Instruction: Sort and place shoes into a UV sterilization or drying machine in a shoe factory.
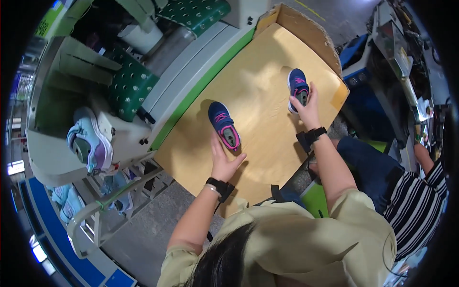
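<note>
On the machine ledge at far left sits a pale blue and lilac shoe (pixel 91 143), well apart from the work. On the tan board (pixel 267 71), the left hand (pixel 224 161) lies open and flat just behind the heel of a navy shoe with pink laces (pixel 224 125), touching it or nearly so; the view is too small to tell. The right hand (pixel 306 106) closes around the heel of a second navy shoe (pixel 297 86). Both look light, soft-topped and firm-soled, best pinched at the heel collar. Bare board lies between them; a raised cardboard wall (pixel 311 33) edges the far right, and a seated person in stripes (pixel 420 201) is close by.
</note>
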The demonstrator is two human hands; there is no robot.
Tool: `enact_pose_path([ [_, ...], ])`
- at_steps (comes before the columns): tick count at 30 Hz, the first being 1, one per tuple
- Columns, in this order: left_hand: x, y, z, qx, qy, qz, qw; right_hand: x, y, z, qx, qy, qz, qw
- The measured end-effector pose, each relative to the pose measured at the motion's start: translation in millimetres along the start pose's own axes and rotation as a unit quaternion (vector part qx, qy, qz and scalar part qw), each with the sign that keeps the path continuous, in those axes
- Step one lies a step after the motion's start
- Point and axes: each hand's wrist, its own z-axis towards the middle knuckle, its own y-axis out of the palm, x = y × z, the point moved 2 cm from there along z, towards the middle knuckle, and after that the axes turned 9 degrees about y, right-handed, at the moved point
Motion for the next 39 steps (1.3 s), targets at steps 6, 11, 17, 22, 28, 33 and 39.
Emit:
enact_pose_path([
  [6, -0.2, 0.5, 41.1, 0.156, 0.02, -0.053, 0.986, -30.5, 62.5, -38.9, -0.092, 0.053, 0.035, 0.994],
  [11, 92.1, -65.9, 60.2, 0.2, 0.023, -0.285, 0.937, -145.2, 73.4, -45.8, -0.208, -0.055, 0.149, 0.965],
  [17, 114.8, -198.8, 143.8, 0.416, 0.14, 0.099, 0.893, -293.2, 172.9, 49.6, -0.169, -0.261, 0.15, 0.939],
  [22, 84.1, -243.8, 173.8, 0.362, 0.073, 0.064, 0.927, -303.1, 237.1, 76.4, -0.137, -0.336, 0.044, 0.931],
  [28, 45.9, -153.3, 65.9, 0.265, 0.109, 0.204, 0.936, -167.7, 196.6, -7.5, -0.215, -0.27, -0.147, 0.927],
  [33, -24.5, -45.6, -101.2, -0.153, -0.167, 0.326, 0.918, -46.7, 119.6, -132.5, -0.418, -0.341, -0.432, 0.723],
  [39, -25.2, -52.7, -103.9, -0.236, -0.154, 0.279, 0.918, -246.1, 121.9, -12.2, -0.338, -0.321, -0.109, 0.878],
])
